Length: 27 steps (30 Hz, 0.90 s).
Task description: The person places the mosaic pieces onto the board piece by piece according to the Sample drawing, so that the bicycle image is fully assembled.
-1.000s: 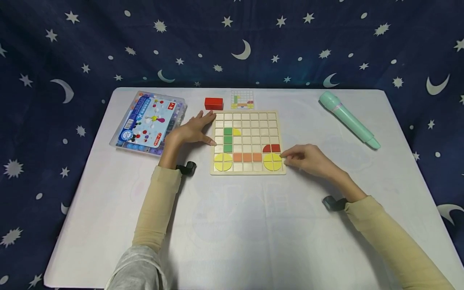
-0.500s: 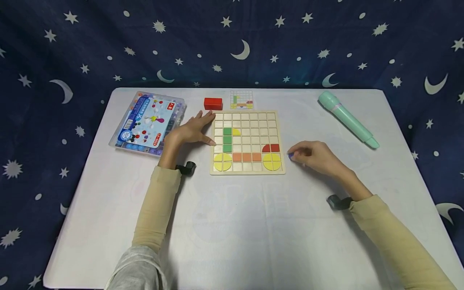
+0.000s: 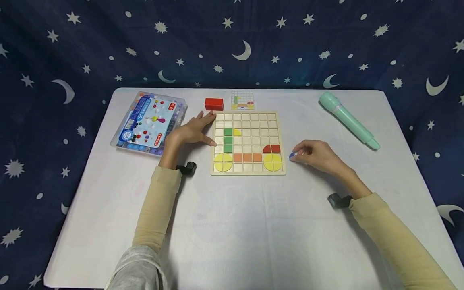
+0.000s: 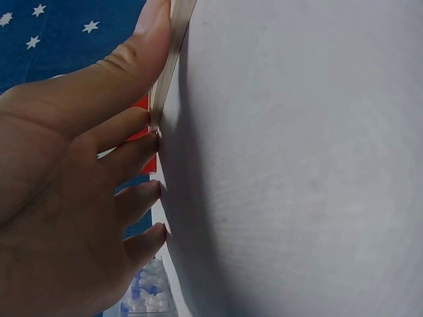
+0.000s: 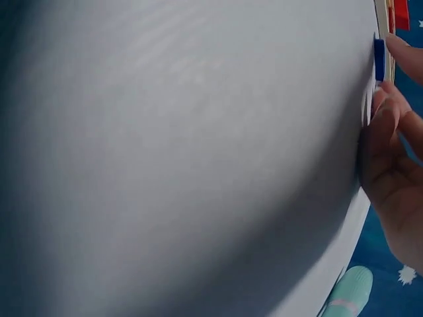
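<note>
A square wooden grid board point(image 3: 246, 172) lies mid-table, bearing yellow quarter-circle pieces point(image 3: 272, 162), green squares point(image 3: 228, 140), orange squares point(image 3: 247, 157) and red pieces point(image 3: 271, 149). Fingers spread, my left hand point(image 3: 192, 129) rests along the board's left edge, its thumb touching the frame. Just right of the board, my right hand point(image 3: 313, 155) pinches a small blue piece point(image 3: 292, 155) between thumb and fingertips, low over the tabletop. The same blue piece point(image 5: 379, 59) appears edge-on in the right wrist view; its full shape is partly hidden by the fingers.
Behind the board sit a red block point(image 3: 214, 104) and a small pattern card point(image 3: 242, 100). A clear plastic case point(image 3: 148, 123) of beads stands left of my left hand. A mint-green microphone-shaped object point(image 3: 349, 120) lies at the right. A starry cloth point(image 3: 203, 36) hangs behind the table.
My right hand has moved right, off the board's edge, and the blue piece in its fingers has come into sight. My left hand stays in place.
</note>
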Motion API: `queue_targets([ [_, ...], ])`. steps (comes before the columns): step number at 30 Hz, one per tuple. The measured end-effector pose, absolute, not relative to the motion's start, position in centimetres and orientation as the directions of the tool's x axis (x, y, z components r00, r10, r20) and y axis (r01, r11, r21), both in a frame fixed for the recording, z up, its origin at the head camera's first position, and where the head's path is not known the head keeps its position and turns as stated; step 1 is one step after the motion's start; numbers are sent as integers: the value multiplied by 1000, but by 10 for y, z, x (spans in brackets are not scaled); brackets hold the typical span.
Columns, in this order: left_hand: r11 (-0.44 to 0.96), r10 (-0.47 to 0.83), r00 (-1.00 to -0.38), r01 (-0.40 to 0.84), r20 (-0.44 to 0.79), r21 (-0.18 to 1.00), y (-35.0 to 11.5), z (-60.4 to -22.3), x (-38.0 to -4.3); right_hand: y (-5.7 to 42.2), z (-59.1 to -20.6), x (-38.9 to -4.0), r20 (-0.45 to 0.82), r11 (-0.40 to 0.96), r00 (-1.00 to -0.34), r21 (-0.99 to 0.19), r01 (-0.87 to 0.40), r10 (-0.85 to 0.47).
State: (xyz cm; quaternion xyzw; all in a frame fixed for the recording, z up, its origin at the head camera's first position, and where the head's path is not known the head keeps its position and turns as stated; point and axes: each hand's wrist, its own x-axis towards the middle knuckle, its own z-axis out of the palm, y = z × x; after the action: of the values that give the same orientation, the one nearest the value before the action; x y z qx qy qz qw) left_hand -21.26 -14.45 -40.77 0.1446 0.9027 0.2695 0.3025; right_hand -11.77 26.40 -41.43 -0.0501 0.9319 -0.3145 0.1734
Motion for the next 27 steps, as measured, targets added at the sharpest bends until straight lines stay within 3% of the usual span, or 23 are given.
queue_targets([
  [11,813,447,-775,142,-447,565,-143,-405,-212,251,-408,-119,-313,832,-933,-554,28,-177],
  [27,816,439,-774,130,-457,563,-145,-409,-215,241,-412,-120,-193,785,-945,-612,-95,-265],
])
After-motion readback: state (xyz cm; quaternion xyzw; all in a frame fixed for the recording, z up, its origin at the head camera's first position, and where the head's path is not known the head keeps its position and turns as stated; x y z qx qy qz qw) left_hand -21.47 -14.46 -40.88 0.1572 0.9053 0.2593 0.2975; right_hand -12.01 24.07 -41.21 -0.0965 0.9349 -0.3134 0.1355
